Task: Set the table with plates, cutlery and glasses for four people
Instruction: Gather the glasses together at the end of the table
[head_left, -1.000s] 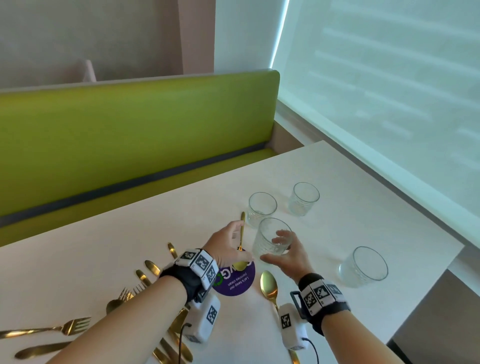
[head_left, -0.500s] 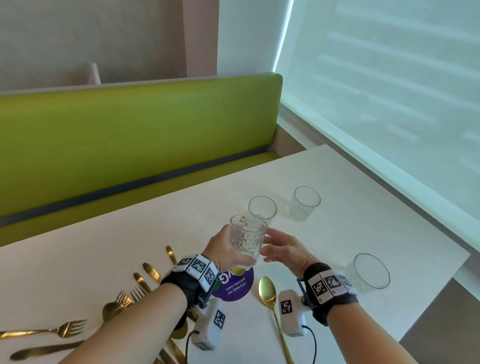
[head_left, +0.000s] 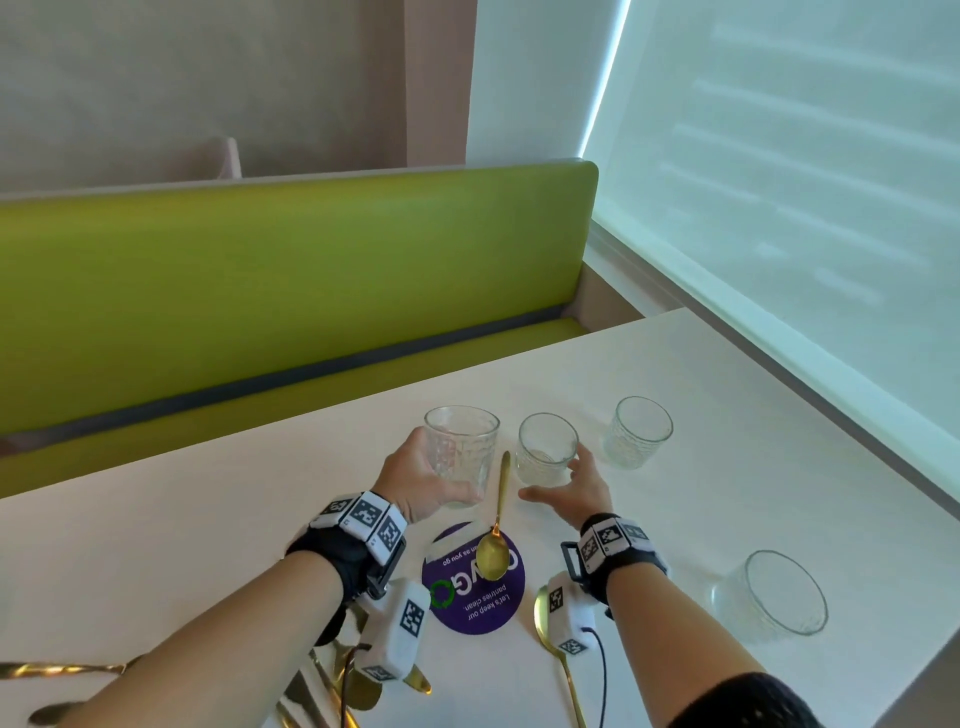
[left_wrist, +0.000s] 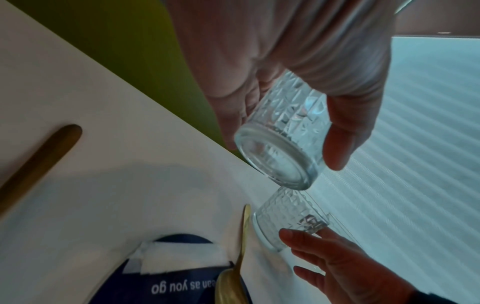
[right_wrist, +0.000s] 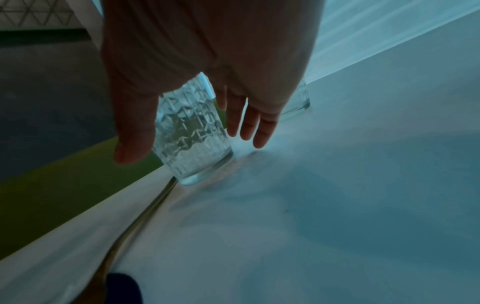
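Observation:
My left hand (head_left: 426, 480) grips a clear patterned glass (head_left: 462, 447) and holds it upright above the white table (head_left: 208, 545); the left wrist view shows the held glass (left_wrist: 280, 144) from below, between thumb and fingers. My right hand (head_left: 566, 486) is spread open around a second glass (head_left: 545, 449) that stands on the table. In the right wrist view the thumb and fingers flank that second glass (right_wrist: 192, 135); I cannot tell whether they touch it. A third glass (head_left: 636, 434) stands farther right, a fourth glass (head_left: 774, 597) near the right edge.
A gold spoon (head_left: 496, 525) lies between my hands with its bowl on a purple round coaster (head_left: 472, 587). Another gold spoon (head_left: 553, 649) lies under my right wrist. More gold cutlery (head_left: 67, 670) lies at the lower left. A green bench (head_left: 260, 286) runs behind the table.
The glass passed from my right hand to my left, which let go of the gold spoon and carried the glass leftward. My right hand moved forward to the second glass.

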